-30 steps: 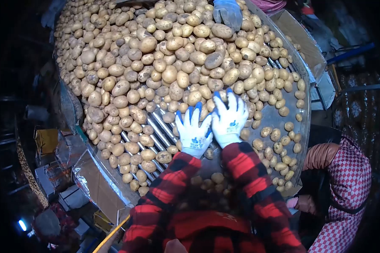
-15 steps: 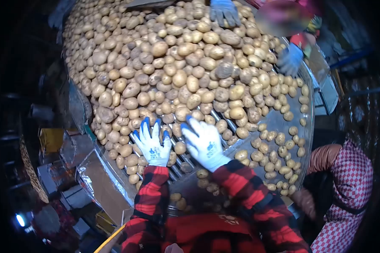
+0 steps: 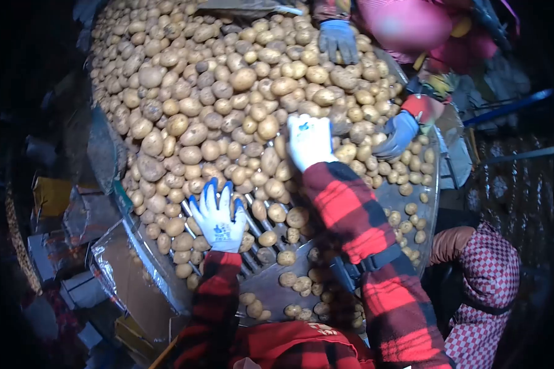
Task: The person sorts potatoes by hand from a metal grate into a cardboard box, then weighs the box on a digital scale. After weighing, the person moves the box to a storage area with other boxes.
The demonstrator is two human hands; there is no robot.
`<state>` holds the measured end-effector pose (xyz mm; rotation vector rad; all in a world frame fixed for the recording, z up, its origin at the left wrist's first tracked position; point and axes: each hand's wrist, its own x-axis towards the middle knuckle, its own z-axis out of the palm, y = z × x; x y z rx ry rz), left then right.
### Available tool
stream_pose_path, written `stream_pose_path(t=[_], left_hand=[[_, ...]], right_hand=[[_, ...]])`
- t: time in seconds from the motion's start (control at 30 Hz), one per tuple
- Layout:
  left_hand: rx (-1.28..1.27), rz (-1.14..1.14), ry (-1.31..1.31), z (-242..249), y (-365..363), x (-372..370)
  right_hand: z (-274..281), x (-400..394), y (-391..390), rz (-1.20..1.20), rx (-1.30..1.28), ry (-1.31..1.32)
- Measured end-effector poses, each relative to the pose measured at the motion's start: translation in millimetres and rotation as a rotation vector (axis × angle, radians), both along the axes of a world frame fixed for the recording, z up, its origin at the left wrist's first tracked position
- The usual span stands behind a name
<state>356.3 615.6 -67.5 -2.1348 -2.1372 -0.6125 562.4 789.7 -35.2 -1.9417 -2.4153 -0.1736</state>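
Potatoes [image 3: 191, 133] of mixed size lie in a thick heap across a sorting table with metal bars [image 3: 250, 263]. My left hand [image 3: 220, 221], in a white glove with blue fingertips, rests on the potatoes at the near side of the heap, fingers spread and holding nothing. Farther into the pile is my right hand [image 3: 311, 141], gloved the same way, with its back turned up. Its fingers curl down among the potatoes, and what they grip, if anything, is hidden.
Opposite, a co-worker's blue-grey gloved hands, one at the back [image 3: 338, 42] and one at the right [image 3: 397, 135], touch the potatoes. Another person's checked sleeve [image 3: 487, 267] is at lower right. A cardboard sheet [image 3: 131, 280] stands left of the table.
My right hand has moved forward and deeper into the heap, its fingers now curled. My left hand stays nearly in place. The co-worker's right-side hand has come in onto the potatoes.
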Motion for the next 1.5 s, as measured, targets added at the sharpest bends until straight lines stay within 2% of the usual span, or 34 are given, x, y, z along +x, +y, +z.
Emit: stream_pose_path(t=[0.13, 0.2, 0.23, 0.27, 0.3, 0.33, 0.37, 0.4, 0.47, 0.5, 0.53, 0.6, 0.63, 0.7, 0.73, 0.77, 0.87, 1.0, 1.13, 1.2, 1.23, 1.27, 1.33, 1.47, 1.5], left_hand=[[0.014, -0.008, -0.046, 16, -1, 4], [0.161, 0.029, -0.335, 26, -7, 14], [0.178, -0.007, -0.604, 25, -15, 20], [0.06, -0.025, -1.117, 31, -17, 33], [0.013, 0.049, -1.635, 38, -20, 47], [-0.126, 0.096, -2.089, 61, -18, 52], [-0.44, 0.061, -2.309, 50, -10, 45], [-0.429, -0.132, -1.973, 34, -14, 44], [-0.343, -0.358, -1.41, -19, -29, 29], [-0.46, -0.242, -1.709, -7, -30, 26], [-0.534, -0.07, -2.01, 6, -30, 23], [-0.626, -0.033, -2.251, 5, -27, 6], [-0.713, 0.129, -2.302, 5, -24, 4], [-0.734, 0.122, -2.254, 0, -23, 6], [-0.745, 0.127, -2.211, -2, -26, 5], [-0.793, 0.221, -2.373, -10, -20, 2], [-0.747, 0.194, -2.4, -5, -25, -1], [-0.738, 0.175, -2.474, -8, -25, 1], [-0.708, 0.169, -2.461, -9, -24, 2], [-0.662, 0.128, -2.587, -14, -26, 1], [-0.664, 0.007, -2.658, -17, -23, 1], [-0.666, 0.005, -2.655, -17, -26, 2], [-0.571, 0.219, -2.581, -12, -28, 7], [-0.566, 0.244, -2.709, -8, -37, 1], [-0.599, 0.246, -2.648, -5, -40, -2]], right_hand=[[12, 10, -32, 0.15, 0.055, 0.37], [22, 13, -49, 0.143, 0.119, 0.576], [30, 11, -65, 0.09, 0.058, 0.655], [38, 9, -83, 0.037, -0.011, 0.729], [53, 4, -98, 0.125, -0.077, 0.746], [66, -2, -111, 0.22, -0.136, 0.762], [69, -5, -126, 0.333, -0.253, 0.737], [69, -9, -133, 0.392, -0.288, 0.804], [66, -14, -119, 0.361, -0.269, 0.843], [71, -14, -104, 0.384, -0.081, 0.758], [70, -17, -85, 0.383, -0.049, 0.767], [53, -29, -47, 0.424, 0.051, 0.694], [54, -37, -30, 0.47, 0.064, 0.614], [35, -53, 0, 0.518, 0.082, 0.409], [15, -57, 8, 0.468, -0.005, 0.335], [6, -56, 3, 0.44, 0.032, 0.313], [-5, -42, -28, 0.383, 0.012, 0.238], [-2, -12, -83, 0.337, -0.036, 0.265], [2, -9, -149, 0.123, -0.113, 0.256], [14, -12, -176, 0.08, -0.189, 0.294], [15, -10, -186, 0.115, -0.214, 0.29], [17, -10, -193, 0.15, -0.235, 0.286], [21, 1, -201, 0.228, -0.314, 0.386], [13, 28, -211, 0.169, -0.24, 0.656], [10, 37, -208, 0.145, -0.245, 0.677]])
